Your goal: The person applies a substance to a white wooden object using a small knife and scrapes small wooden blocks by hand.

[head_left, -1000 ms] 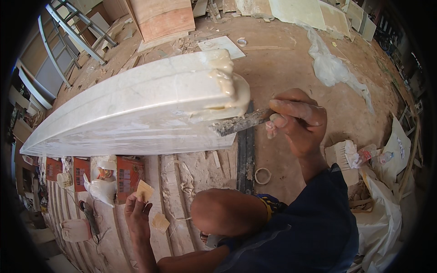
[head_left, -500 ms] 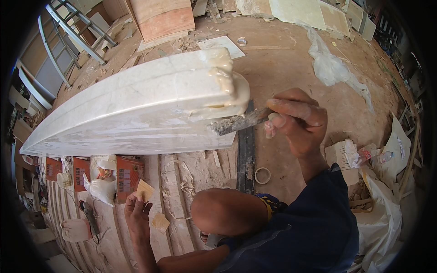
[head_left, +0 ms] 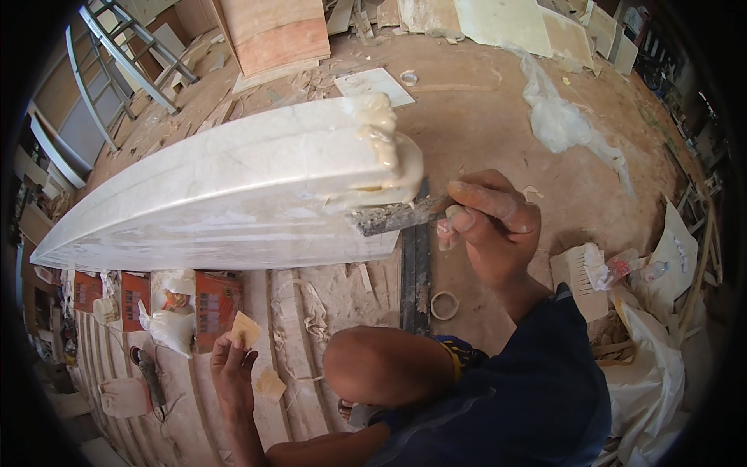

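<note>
In my right hand (head_left: 498,226) is a dark, crusted putty knife (head_left: 393,218), pinched between thumb and fingers. Its blade lies at the underside of the near right end of a long, white, marble-look slab (head_left: 210,187). Thick cream-coloured paste (head_left: 377,136) coats that end in lumps and drips. Whether the blade presses on the slab or sits just short of it, I cannot tell. Lower left, my left hand (head_left: 233,366) pinches a small tan square piece (head_left: 246,331), well below the slab. Another tan piece (head_left: 270,385) lies beside that hand.
Red-orange boxes (head_left: 219,311) and a white plastic bag (head_left: 170,331) stand under the slab. A power tool (head_left: 152,381) lies at lower left. A dark bar (head_left: 415,272) and tape ring (head_left: 445,305) are near my knee. A ladder (head_left: 128,66) stands at back left; plastic sheeting (head_left: 564,128) lies right.
My right hand has moved slightly left and down with the putty knife, whose blade is now further along beneath the paste-covered end. My left hand still holds the tan piece, almost unmoved.
</note>
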Action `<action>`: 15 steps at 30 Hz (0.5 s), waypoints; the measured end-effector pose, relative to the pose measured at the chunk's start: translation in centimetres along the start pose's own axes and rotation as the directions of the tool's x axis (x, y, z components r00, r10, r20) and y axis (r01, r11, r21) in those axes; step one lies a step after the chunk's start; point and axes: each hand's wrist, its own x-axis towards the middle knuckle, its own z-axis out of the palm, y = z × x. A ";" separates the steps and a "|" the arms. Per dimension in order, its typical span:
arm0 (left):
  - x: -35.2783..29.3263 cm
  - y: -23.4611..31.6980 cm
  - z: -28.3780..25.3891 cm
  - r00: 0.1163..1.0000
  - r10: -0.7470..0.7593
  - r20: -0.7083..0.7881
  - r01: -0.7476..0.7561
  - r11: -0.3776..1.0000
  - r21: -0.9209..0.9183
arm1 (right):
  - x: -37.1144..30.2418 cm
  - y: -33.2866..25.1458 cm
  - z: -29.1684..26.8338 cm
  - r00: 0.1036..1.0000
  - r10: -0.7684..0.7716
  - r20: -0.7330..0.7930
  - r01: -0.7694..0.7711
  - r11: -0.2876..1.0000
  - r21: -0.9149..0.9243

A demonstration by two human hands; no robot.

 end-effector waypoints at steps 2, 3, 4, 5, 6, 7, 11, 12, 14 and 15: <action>0.0 0.0 0.1 1.000 -0.002 0.003 0.002 1.000 -0.001 | -0.3 0.2 0.5 0.999 0.007 -0.048 -0.004 0.998 0.058; 0.0 0.0 0.1 1.000 -0.004 0.006 0.004 1.000 -0.004 | -0.4 0.2 0.4 0.999 0.009 -0.045 -0.006 0.999 0.053; 0.0 0.0 0.1 1.000 -0.005 0.009 0.005 1.000 -0.007 | -0.5 0.2 0.3 0.999 0.010 -0.041 -0.008 0.999 0.048; 0.0 0.0 0.2 1.000 -0.002 0.006 0.003 1.000 -0.005 | -0.5 0.3 0.3 0.999 0.013 -0.039 -0.011 0.999 0.044; -0.1 0.1 0.3 1.000 0.000 0.003 0.000 1.000 -0.002 | -0.5 0.2 0.4 0.999 0.003 -0.042 -0.001 0.999 0.040; -0.1 0.1 0.3 1.000 0.002 0.000 -0.002 1.000 0.000 | -0.5 0.2 0.4 0.999 -0.007 -0.046 0.009 0.999 0.036; -0.2 0.2 0.3 1.000 0.000 0.005 0.000 1.000 -0.004 | -0.5 0.2 0.6 0.997 -0.029 -0.065 0.030 0.999 0.010; -0.2 0.2 0.3 1.000 -0.001 0.006 0.001 1.000 -0.007 | -0.5 0.1 0.6 0.997 -0.032 -0.067 0.032 0.999 -0.001; -0.3 0.2 0.3 1.000 0.000 0.010 0.000 1.000 -0.010 | -0.4 -0.1 0.6 0.997 -0.037 -0.072 0.035 0.999 -0.021; -0.3 0.2 0.3 1.000 0.002 0.012 -0.001 1.000 -0.009 | -0.5 -0.1 0.6 0.997 -0.036 -0.070 0.034 0.999 -0.034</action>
